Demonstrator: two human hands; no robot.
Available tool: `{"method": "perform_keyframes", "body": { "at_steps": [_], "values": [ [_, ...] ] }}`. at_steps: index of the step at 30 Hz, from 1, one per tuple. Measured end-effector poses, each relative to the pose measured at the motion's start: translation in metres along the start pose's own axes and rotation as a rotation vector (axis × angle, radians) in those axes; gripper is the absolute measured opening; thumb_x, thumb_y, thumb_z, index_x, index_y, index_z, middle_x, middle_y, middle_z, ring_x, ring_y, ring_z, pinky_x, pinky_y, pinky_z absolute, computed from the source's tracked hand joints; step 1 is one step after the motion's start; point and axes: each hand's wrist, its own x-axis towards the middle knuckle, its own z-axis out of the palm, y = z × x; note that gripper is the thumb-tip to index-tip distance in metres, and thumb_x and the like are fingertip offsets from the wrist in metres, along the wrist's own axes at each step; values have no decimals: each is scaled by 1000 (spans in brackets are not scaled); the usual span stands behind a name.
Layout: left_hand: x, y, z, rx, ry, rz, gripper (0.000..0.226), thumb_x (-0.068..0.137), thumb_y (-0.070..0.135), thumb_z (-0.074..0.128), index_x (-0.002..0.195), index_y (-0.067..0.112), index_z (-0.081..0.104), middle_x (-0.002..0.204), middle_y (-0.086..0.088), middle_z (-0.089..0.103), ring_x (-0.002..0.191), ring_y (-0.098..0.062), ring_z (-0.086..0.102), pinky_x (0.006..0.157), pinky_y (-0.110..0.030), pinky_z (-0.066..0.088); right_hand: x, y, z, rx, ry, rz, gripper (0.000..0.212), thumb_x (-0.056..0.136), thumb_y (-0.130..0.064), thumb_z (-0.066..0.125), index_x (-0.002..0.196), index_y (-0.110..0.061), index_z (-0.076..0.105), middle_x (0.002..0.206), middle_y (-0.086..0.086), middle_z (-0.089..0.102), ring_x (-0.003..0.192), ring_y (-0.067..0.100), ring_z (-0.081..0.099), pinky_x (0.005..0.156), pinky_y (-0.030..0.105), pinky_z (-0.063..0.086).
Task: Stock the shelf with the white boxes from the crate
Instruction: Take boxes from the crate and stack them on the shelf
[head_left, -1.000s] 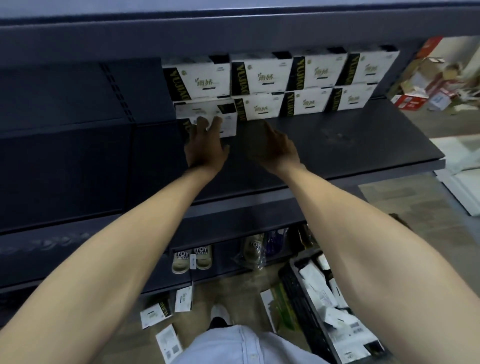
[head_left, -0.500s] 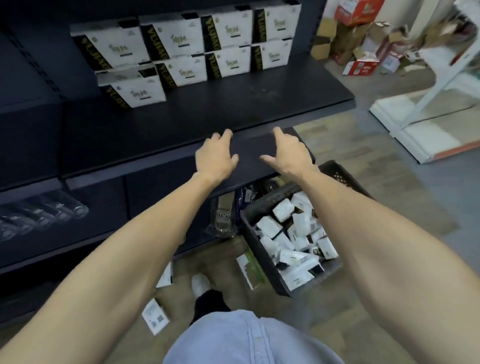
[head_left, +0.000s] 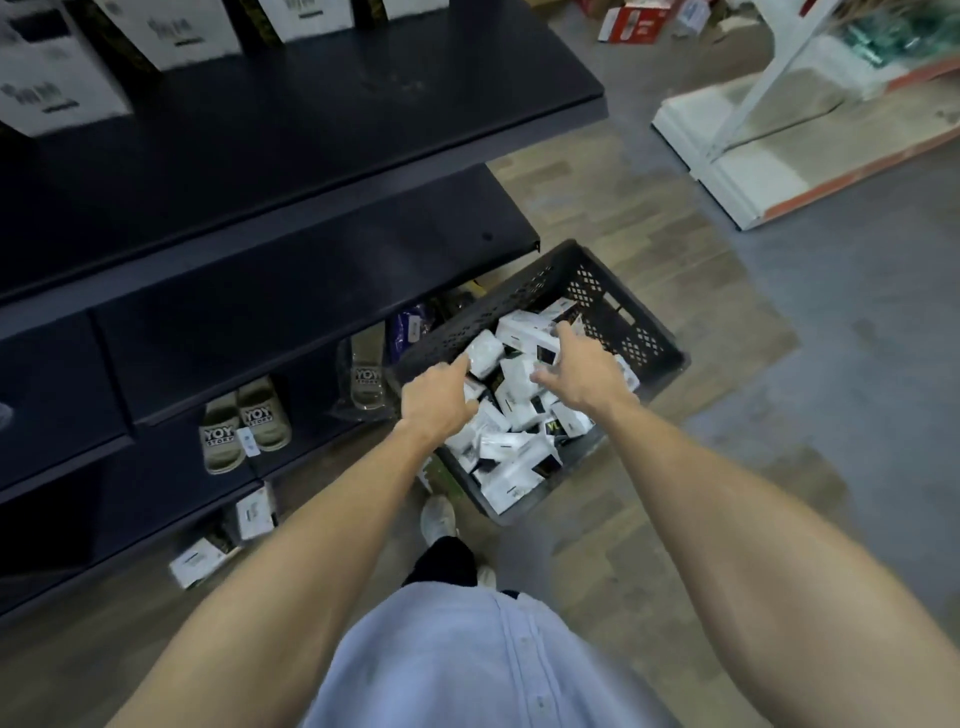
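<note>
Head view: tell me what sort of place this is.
Probably a shop mid-stocking: dark display shelving holding white boxes, slippers on a lower shelf, a black crate of them on the floor.

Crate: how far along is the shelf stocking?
Done: a row of stocked boxes stands at the back of the shelf. In hand: nothing; left hand and right hand reach open over the crate. Left: many loose boxes lie in it.

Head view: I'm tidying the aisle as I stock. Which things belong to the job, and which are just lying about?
Job: black crate, white boxes in it, dark shelf, boxes already stocked.
Lying about: sandals, loose boxes on floor, red carton, white rack.
</note>
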Motion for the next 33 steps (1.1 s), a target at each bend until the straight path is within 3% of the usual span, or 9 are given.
{"method": "perform_keyframes", "body": {
  "at_steps": [6, 9, 14, 19, 28, 33],
  "values": [
    [18, 8, 38, -40, -101, 34, 44, 86, 34, 69, 123, 20, 49, 113, -6, 64, 100, -29, 62, 69, -36, 43, 3, 30, 24, -30, -100, 68, 63, 88, -38, 72, 138, -18, 39, 119, 11, 59, 107, 32, 60, 80, 39, 48],
    [20, 12, 48, -36, -150, 29, 46, 86, 31, 68, 126, 20, 48, 113, -6, 64, 99, -29, 62, 68, -35, 41, 3, 37, 35, -71, -159, 69, 67, 89, -39, 71, 143, -18, 37, 127, 12, 57, 114, 32, 57, 91, 43, 49],
    [15, 17, 72, -51, -224, -8, 47, 85, 33, 69, 124, 20, 47, 114, -7, 62, 102, -30, 61, 69, -35, 42, 12, 48, 52, -130, -248, 52, 63, 88, -38, 72, 139, -21, 41, 125, 11, 57, 111, 30, 59, 96, 44, 48],
    [2, 28, 99, -86, -261, -122, 49, 89, 30, 66, 132, 20, 44, 120, -9, 56, 104, -33, 60, 78, -41, 50, 27, 72, 69, -233, -346, -50, 55, 88, -35, 73, 133, -22, 45, 115, 10, 60, 103, 29, 61, 90, 42, 51],
    [-6, 49, 133, -192, -157, -409, 49, 92, 22, 64, 135, 18, 41, 127, -11, 42, 102, -33, 57, 80, -43, 51, 68, 102, 103, -341, -549, -361, 47, 95, -31, 62, 140, -26, 49, 137, 8, 52, 116, 29, 56, 95, 38, 46],
    [-5, 58, 152, -254, -94, -511, 49, 91, 18, 65, 135, 20, 44, 126, -8, 43, 102, -32, 58, 84, -45, 52, 77, 106, 132, -375, -620, -475, 35, 95, -33, 59, 129, -25, 60, 129, 8, 55, 109, 31, 60, 95, 41, 50]
  ]
}}
